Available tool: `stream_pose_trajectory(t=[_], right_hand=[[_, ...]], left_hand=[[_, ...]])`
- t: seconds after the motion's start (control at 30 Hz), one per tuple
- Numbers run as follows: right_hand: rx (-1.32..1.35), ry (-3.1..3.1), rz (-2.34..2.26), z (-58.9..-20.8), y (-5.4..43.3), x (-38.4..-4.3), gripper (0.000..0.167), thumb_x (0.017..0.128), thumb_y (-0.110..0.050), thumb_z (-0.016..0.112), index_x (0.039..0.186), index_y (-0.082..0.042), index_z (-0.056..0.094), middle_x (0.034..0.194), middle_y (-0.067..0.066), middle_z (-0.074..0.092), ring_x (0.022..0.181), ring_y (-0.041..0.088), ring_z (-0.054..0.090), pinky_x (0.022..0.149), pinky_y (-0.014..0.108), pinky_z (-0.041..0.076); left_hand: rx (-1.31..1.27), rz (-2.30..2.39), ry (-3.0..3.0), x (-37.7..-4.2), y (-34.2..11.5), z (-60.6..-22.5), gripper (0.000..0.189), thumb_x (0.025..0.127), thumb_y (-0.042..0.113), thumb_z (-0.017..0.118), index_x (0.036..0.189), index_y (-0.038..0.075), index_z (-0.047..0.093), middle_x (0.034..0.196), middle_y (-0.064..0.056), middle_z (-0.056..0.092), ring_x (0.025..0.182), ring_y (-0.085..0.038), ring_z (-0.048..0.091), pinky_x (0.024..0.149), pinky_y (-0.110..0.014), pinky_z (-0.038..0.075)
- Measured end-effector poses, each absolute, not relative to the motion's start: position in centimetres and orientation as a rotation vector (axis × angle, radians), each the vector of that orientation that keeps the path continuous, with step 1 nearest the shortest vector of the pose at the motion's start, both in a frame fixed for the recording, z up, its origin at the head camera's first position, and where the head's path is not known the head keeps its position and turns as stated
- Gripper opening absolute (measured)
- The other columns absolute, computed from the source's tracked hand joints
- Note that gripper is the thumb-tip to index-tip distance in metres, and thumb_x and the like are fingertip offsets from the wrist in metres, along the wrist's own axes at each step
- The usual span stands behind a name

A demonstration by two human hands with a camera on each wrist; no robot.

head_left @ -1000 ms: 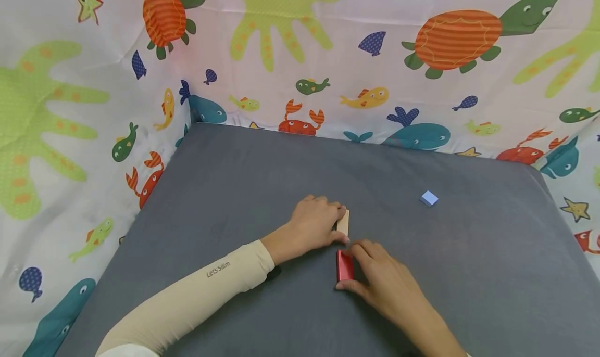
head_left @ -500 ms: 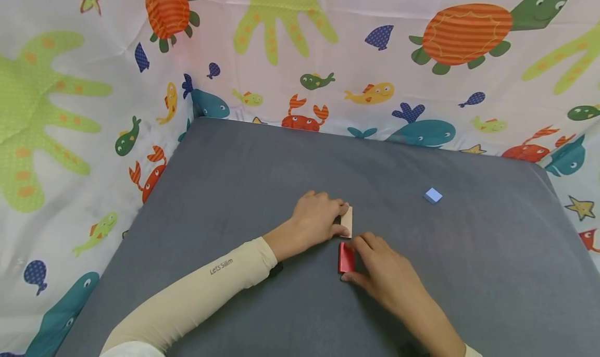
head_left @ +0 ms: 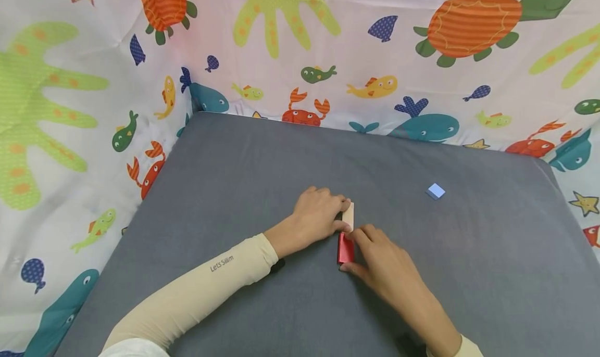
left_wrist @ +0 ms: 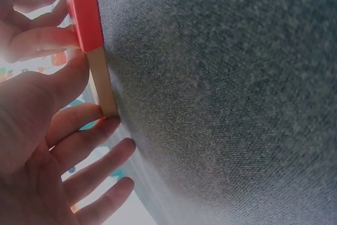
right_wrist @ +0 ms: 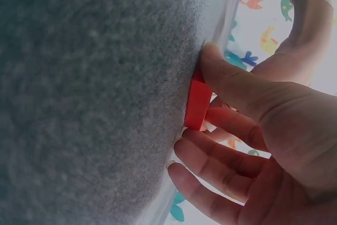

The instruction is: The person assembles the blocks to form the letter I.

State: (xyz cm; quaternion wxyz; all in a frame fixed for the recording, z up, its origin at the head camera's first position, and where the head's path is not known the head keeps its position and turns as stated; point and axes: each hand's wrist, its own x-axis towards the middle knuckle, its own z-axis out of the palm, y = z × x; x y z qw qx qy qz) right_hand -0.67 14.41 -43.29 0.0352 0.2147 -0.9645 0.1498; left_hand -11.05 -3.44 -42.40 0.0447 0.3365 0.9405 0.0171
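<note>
Between the thumb and fingers of my left hand [head_left: 316, 216] I pinch a flat, plain wooden block [head_left: 348, 217] by its two ends on the grey cloth. My right hand [head_left: 386, 260] pinches a red block [head_left: 346, 249] the same way, thumb at its near end. In the head view the two blocks lie end to end in one line, the red one nearer me. From the left wrist view, the red block [left_wrist: 85, 14] meets the wooden block [left_wrist: 102, 85] right beside my left thumb. The right wrist view shows the red block [right_wrist: 198, 104] low on the cloth.
A small light-blue block [head_left: 436, 191] lies apart on the grey cloth [head_left: 262, 164], farther back to the right. A white curtain [head_left: 276, 81] printed with sea animals rises behind the cloth and along its sides.
My right hand has moved the red block away from me, closing the gap to the wooden block. My left hand keeps hold of the wooden block. The view has shifted slightly.
</note>
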Motion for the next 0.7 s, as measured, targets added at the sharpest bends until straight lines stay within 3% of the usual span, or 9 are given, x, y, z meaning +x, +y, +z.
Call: stream_pose_trajectory(t=[0.23,0.7], right_hand=[[0.657,-2.973,0.474,-43.47,14.35,-0.75,0.061,0.073,-0.037,0.099,0.119,-0.012,0.070,0.110,0.000,0.064,0.087,0.013,0.060,0.063,0.034,0.056],[0.649,-3.013,0.518,-43.22,14.58,-1.27,0.061,0.072,-0.035,0.100,0.120,-0.012,0.070,0.112,0.000,0.064,0.087,0.012,0.059,0.063,0.033,0.054]], left_hand=[[1.032,0.056,2.866,-11.02,-3.55,-42.49,0.064,0.092,0.066,0.070,0.145,0.029,0.068,0.129,0.008,0.073,0.101,-0.019,0.069,0.088,-0.037,0.051],[1.045,0.082,2.848,-11.12,-3.66,-42.43,0.065,0.095,0.064,0.069,0.149,0.029,0.064,0.139,0.008,0.069,0.105,-0.019,0.067,0.093,-0.037,0.051]])
